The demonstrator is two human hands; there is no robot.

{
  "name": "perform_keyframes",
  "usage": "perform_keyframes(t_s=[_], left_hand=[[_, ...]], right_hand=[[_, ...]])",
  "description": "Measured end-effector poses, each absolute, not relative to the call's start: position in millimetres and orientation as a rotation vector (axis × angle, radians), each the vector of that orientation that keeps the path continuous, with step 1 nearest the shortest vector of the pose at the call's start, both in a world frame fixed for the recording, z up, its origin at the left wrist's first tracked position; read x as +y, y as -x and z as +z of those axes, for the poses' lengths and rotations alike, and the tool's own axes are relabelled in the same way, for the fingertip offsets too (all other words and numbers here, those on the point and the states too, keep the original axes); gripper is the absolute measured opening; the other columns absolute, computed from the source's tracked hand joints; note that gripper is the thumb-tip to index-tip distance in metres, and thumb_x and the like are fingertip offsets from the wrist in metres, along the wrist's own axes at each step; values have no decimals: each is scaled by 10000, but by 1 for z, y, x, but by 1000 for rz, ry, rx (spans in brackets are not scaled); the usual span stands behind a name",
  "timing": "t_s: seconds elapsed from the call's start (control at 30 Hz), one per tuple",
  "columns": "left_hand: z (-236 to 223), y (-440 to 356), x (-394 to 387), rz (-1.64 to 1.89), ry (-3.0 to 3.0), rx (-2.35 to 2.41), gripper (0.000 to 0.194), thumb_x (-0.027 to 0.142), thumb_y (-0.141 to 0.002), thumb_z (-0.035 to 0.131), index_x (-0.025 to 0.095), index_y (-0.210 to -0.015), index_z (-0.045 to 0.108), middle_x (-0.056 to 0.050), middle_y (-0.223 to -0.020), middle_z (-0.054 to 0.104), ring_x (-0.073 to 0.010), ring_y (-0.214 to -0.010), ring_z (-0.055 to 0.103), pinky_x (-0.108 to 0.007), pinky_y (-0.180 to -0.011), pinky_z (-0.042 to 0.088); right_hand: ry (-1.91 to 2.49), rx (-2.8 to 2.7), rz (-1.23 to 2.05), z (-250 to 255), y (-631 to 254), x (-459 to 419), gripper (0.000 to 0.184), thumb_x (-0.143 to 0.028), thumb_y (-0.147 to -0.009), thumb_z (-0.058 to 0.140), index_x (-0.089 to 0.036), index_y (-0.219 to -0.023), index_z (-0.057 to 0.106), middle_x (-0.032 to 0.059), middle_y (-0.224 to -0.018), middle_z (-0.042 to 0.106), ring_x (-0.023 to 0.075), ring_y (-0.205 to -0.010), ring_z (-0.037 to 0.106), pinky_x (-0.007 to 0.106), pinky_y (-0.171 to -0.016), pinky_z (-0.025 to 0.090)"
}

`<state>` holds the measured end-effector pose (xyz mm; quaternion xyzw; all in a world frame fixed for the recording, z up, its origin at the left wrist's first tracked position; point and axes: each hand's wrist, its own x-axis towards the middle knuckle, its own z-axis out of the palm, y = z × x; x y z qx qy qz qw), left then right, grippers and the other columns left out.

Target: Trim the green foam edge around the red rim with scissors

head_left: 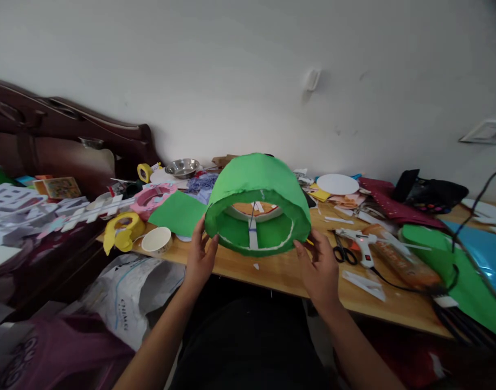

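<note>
A hollow green dome-shaped craft piece [256, 179] is held up over the table's front edge, tilted so its open underside faces me. Inside it a white strip [253, 233] stands across the opening, and white glue-like traces run along the inner rim. My left hand [202, 252] grips the left edge, thumb at the front. On the opposite edge, my right hand [319, 265] has its thumb against the rim and its fingers behind. The far fingers of both hands are partly hidden.
A white glue gun [364, 246] and black-handled scissors [345, 254] lie at right on the wooden table [248, 273]. Green sheets [178, 213], a paper bowl [156, 240] and yellow tape [123, 230] are at left. A steel bowl [182, 168] sits behind; a plastic bag [126, 298] hangs below.
</note>
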<state>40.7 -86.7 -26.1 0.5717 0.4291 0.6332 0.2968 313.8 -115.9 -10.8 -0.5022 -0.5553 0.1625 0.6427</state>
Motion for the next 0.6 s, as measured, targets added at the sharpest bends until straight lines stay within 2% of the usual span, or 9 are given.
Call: perform_keyframes(t_s=[0.1, 0.3, 0.43, 0.5, 0.6], left_hand=[[-46, -43, -87, 1649, -1483, 1083, 620, 417, -966, 603, 336, -1524, 344, -139, -1542, 486, -255, -1327, 580, -437, -1095, 493], [-68, -44, -88, 1527, -1426, 1073, 653, 378, -961, 607, 318, -1544, 320, -156, -1573, 451, -253, -1325, 587, -442, -1113, 481], [-65, -40, -88, 1513, -1476, 1098, 641, 389, -968, 606, 333, -1545, 330, -148, -1610, 396, -277, -1417, 496, -458, -1109, 484], [-55, -34, -87, 1555, -1500, 1171, 631, 408, -970, 608, 339, -1540, 345, -139, -1644, 337, -301, -1475, 416, -485, -1128, 460], [-31, -25, -80, 1655, -1559, 1232, 598, 439, -984, 586, 345, -1532, 367, -126, -1653, 320, -310, -1493, 385, -510, -1161, 418]], right_hand=[[1128, -1277, 339, -35, -313, -111, 404, -357, -940, 664, -240, -1318, 579, 127, -1295, 641, 249, -1133, 670, 436, -957, 588], [1213, -1299, 367, -66, -315, -109, 432, -391, -941, 653, -219, -1327, 561, 155, -1277, 647, 267, -1125, 668, 458, -910, 607], [1198, -1311, 332, -62, -316, -110, 522, -381, -917, 690, -238, -1389, 518, 156, -1331, 621, 267, -1151, 661, 451, -893, 612], [1172, -1304, 303, -57, -317, -110, 616, -371, -905, 710, -247, -1454, 460, 167, -1411, 577, 286, -1258, 610, 482, -954, 586], [1143, -1311, 263, -44, -319, -107, 678, -375, -918, 696, -246, -1517, 405, 178, -1505, 506, 307, -1366, 531, 542, -1054, 517]])
